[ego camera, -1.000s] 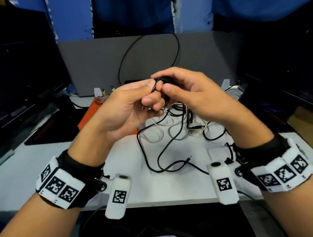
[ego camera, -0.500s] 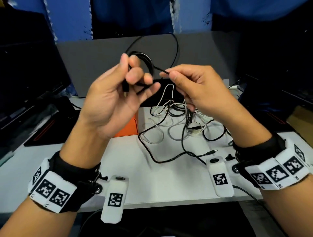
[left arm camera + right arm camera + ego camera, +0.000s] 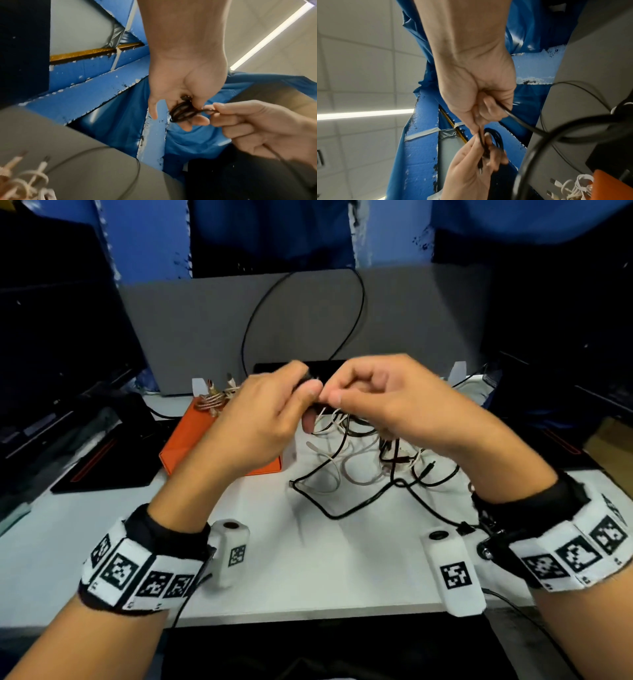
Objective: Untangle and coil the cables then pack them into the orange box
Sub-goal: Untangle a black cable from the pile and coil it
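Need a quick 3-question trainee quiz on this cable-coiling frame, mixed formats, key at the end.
1. True or false: the left hand holds a small coil of black cable.
2. Multiple choice: the right hand is (A) flat on the table, (B) pinching the black cable beside the left hand's grip, (C) inside the orange box.
3. Fill in: the orange box sits on the white table to the ____ of the loose tangle of cables.

Key: 1 true; 2 B; 3 left.
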`<state>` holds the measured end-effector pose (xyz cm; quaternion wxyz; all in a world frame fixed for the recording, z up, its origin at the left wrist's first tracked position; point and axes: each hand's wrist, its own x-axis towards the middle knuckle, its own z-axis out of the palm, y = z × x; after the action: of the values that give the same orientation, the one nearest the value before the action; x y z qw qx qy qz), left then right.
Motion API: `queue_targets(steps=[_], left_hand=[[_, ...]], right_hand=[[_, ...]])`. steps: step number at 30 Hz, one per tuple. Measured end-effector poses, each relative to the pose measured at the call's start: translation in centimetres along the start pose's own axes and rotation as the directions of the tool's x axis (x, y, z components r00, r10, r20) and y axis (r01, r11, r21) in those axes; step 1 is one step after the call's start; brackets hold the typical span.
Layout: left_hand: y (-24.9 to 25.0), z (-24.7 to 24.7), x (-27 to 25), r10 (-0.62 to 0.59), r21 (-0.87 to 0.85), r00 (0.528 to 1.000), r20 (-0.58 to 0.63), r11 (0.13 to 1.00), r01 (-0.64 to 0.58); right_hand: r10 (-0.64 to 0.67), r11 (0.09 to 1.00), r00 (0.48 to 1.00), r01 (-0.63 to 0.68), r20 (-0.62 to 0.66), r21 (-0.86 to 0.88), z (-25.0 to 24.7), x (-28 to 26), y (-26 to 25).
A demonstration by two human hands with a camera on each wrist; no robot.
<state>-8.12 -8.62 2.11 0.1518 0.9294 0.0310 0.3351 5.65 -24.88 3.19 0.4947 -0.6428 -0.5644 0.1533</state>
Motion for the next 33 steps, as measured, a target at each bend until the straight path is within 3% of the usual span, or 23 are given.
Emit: queue_targets(steps=[3,6,9,12,15,18,20,21,23,26,29,30,33], left_hand=[[0.0,-0.2,-0.2,-0.015,-0.087,0.990,0.141,0.996,0.028],[-0.2,-0.3,-0.1,0.002,-0.111,0.989,0.149,0.994,0.015],[-0.5,-0.7,0.2,0.002,-0.271,0.990,0.140,0.962,0.036],[-0.4,-1.2,0.4,-0.065,-0.450,0.997,0.052,0.889,0.081],[-1.0,-2.0,0.6,-0.208,-0.584,0.976,-0.066,0.801,0.132],[-2.1,-3.1,0.9,-0.379,-0.718,0.907,-0.185,0.682,0.139],[-2.8,-3.7,1.0,-0.493,-0.751,0.835,-0.244,0.641,0.159],[-3.2,-3.9,1.0,-0.526,-0.742,0.812,-0.252,0.643,0.187],[-3.5,-3.8,0.9,-0.529,-0.671,0.815,-0.238,0.696,0.255],[-3.0,-2.6,0.9,-0.450,-0.427,0.866,-0.216,0.842,0.331],[-2.0,-1.1,0.9,-0.331,-0.201,0.923,-0.196,0.935,0.292],[-1.7,-0.6,0.8,-0.301,-0.148,0.937,-0.179,0.950,0.276],[-0.4,0.2,0.4,-0.242,-0.183,0.965,-0.104,0.958,0.220]], right_hand=[[0.034,0.987,0.986,-0.007,-0.165,0.159,-0.6,0.6,0.6],[0.075,0.963,0.965,-0.005,-0.250,0.270,-0.7,1.2,1.6],[0.094,0.943,0.954,0.006,-0.284,0.332,-1.2,1.6,2.5],[0.079,0.953,0.969,-0.005,-0.232,0.303,-1.7,1.6,2.8],[0.069,0.983,0.995,-0.054,-0.078,0.177,-2.1,1.2,2.7],[0.090,0.994,0.993,-0.085,0.074,-0.063,-2.8,1.0,3.1],[0.126,0.982,0.988,-0.112,0.088,-0.151,-3.2,1.0,3.9],[0.143,0.974,0.987,-0.127,0.073,-0.188,-3.4,1.1,4.1],[0.157,0.956,0.987,-0.147,0.022,-0.253,-3.7,1.1,4.3],[0.101,0.955,0.984,-0.136,-0.144,-0.265,-3.8,1.5,3.8],[-0.056,0.973,0.911,-0.042,-0.408,-0.227,-2.6,1.6,2.5],[-0.105,0.970,0.894,-0.004,-0.435,-0.244,-1.7,1.4,1.8],[-0.169,0.915,0.950,0.051,-0.263,-0.401,1.2,0.8,0.6]])
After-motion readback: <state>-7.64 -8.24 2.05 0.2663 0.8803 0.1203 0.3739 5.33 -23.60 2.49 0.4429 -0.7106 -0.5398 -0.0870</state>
